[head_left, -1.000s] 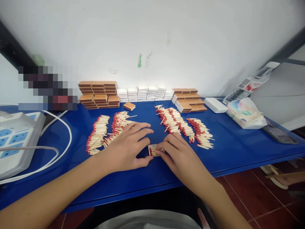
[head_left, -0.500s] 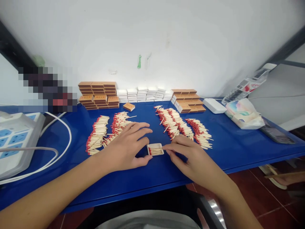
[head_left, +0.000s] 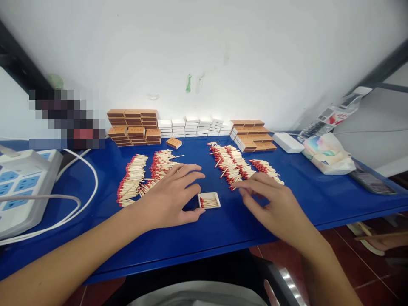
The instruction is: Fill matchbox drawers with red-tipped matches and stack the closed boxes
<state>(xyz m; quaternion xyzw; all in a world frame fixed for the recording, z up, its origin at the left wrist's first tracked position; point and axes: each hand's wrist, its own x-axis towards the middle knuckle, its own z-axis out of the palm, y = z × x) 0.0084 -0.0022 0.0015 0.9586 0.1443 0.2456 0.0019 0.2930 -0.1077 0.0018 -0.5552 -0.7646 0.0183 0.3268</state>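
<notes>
The near left corner of a white tray (head_left: 209, 196) appears to be touched by the thumb of the left hand (head_left: 170, 197); its fingers are spread wide, and the tray's left end is set between thumb and forefinger. To the right of the tray, the right hand (head_left: 272, 202) is held with thumb and forefinger close together at the near end of a match heap (head_left: 229, 163); whether a match is pinched there cannot be told.

The tray could be skewed or tipped if bumped, since it seems to be steadied lightly, at one end only. Loose sticks could be dragged astray if the heap is brushed by the right fingertips, and the paired heaps (head_left: 132, 178) left of the tray could be scattered by any shift of the left wrist.

In the tray, red-headed matches (head_left: 209, 203) are laid with heads toward its left end; its far side is left bare. Beyond the tray, a lone brown box (head_left: 174, 143) is placed before stacked white boxes (head_left: 191, 127), whose contents cannot be seen.
</notes>
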